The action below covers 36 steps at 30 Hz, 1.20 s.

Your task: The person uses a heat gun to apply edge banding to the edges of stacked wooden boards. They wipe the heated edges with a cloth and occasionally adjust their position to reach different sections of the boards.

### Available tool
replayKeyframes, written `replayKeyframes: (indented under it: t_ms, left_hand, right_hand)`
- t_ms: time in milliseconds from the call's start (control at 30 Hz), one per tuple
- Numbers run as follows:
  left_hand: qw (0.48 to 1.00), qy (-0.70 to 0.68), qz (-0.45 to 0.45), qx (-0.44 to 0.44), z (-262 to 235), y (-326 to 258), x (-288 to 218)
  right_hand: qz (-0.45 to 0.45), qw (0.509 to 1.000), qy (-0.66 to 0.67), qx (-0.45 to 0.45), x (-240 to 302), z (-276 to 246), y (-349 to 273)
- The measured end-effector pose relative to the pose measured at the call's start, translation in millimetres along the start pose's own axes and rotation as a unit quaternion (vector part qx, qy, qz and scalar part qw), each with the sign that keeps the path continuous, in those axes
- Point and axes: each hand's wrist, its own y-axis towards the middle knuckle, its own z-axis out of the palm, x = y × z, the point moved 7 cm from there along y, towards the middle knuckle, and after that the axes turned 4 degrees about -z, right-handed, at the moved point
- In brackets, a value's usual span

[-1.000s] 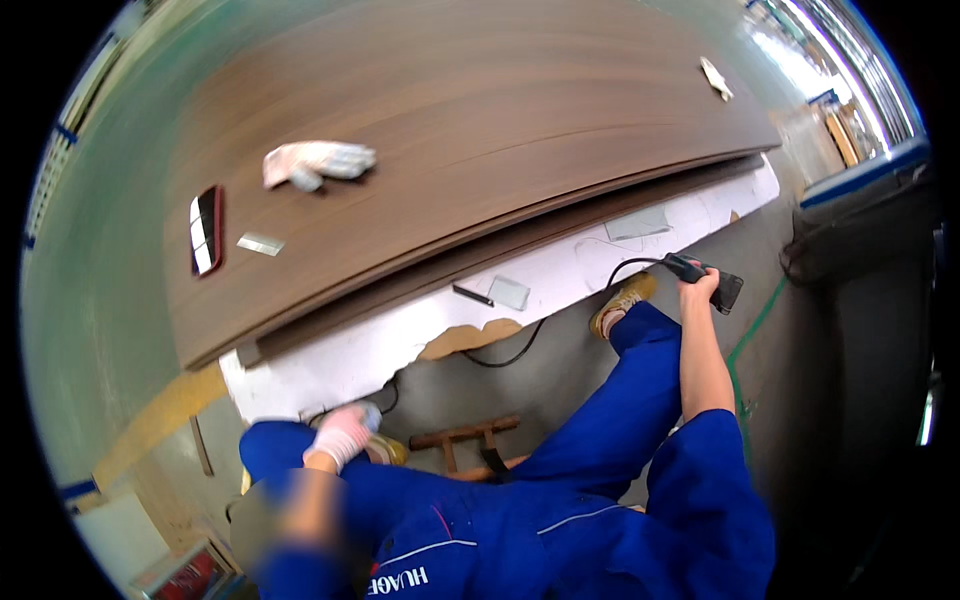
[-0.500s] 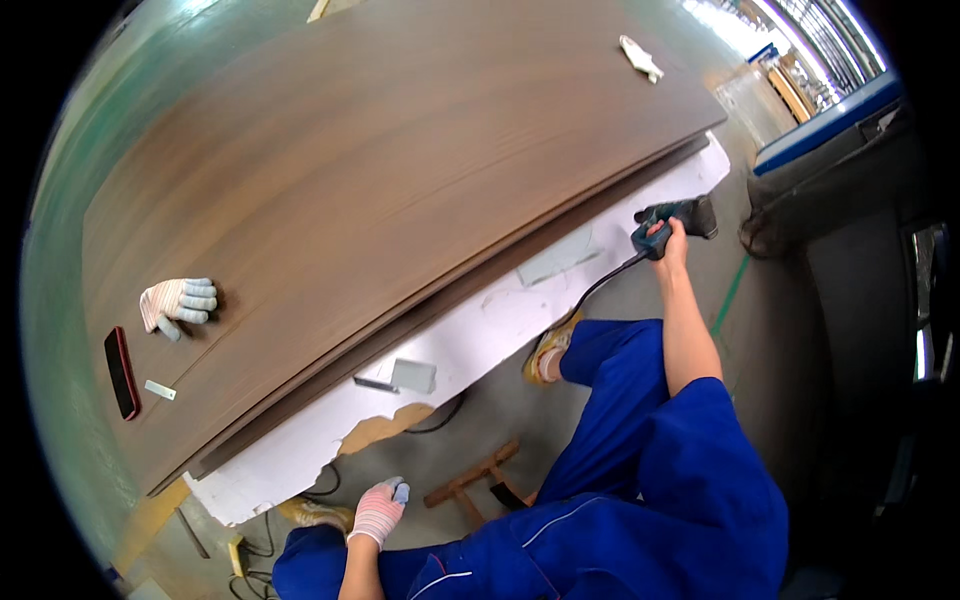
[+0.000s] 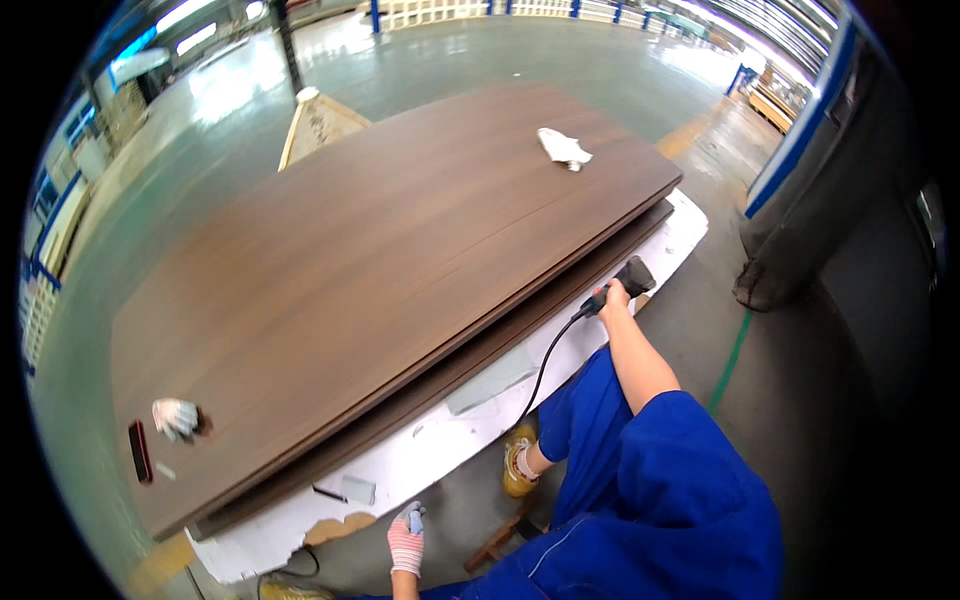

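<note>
My bare right hand [image 3: 614, 298] is wrapped around a dark, corded power tool [image 3: 632, 277], held over the white sheet beside the panels. Its black cable [image 3: 545, 372] loops down toward my foot. My left hand [image 3: 406, 540], in a striped glove with grey fingertips, is low near my lap with its fingers curled; whatever it may hold is hidden. In front of me lies a large brown wood-grain panel [image 3: 380, 270] stacked on another panel [image 3: 480, 360]. A second glove [image 3: 176, 418] and a phone in a red case [image 3: 140, 453] rest at its left end.
A white crumpled cloth [image 3: 563, 147] lies on the panel's far right. On the white sheet [image 3: 425, 455] are grey sheets [image 3: 492, 382] and a small grey block [image 3: 358, 489]. A wooden stand [image 3: 492, 545] is by my legs. A person's dark trouser leg [image 3: 800, 220] stands at right.
My view has tilted up, showing more of the floor beyond. My right hand with the power tool has come closer to the panel edge; the left stays curled near my lap.
</note>
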Motion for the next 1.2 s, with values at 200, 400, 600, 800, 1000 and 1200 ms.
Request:
replayKeyframes:
  t_ms: [200,400,600,800,1000,1200]
  left_hand:
    - [0.976,-0.048,0.200,-0.079,22,65,-163]
    - [0.919,0.034,0.370,-0.128,14,132,-392]
    - [0.855,0.323,0.399,-0.070,128,289,-518]
    - [0.796,0.465,0.387,-0.019,249,387,-618]
    - [0.777,0.537,0.330,-0.011,331,463,-687]
    - [0.773,0.447,0.447,-0.059,326,471,-644]
  right_hand:
    - [-0.087,0.981,-0.171,0.018,29,-19,52]
    - [-0.029,0.999,-0.020,-0.002,30,-18,43]
    - [-0.009,0.999,0.049,-0.002,-6,-18,-16]
    - [0.030,0.998,0.040,-0.030,17,-12,-31]
    - [0.038,0.994,0.068,-0.074,44,-12,-21]
    - [0.050,0.987,0.140,-0.054,30,-8,-2]
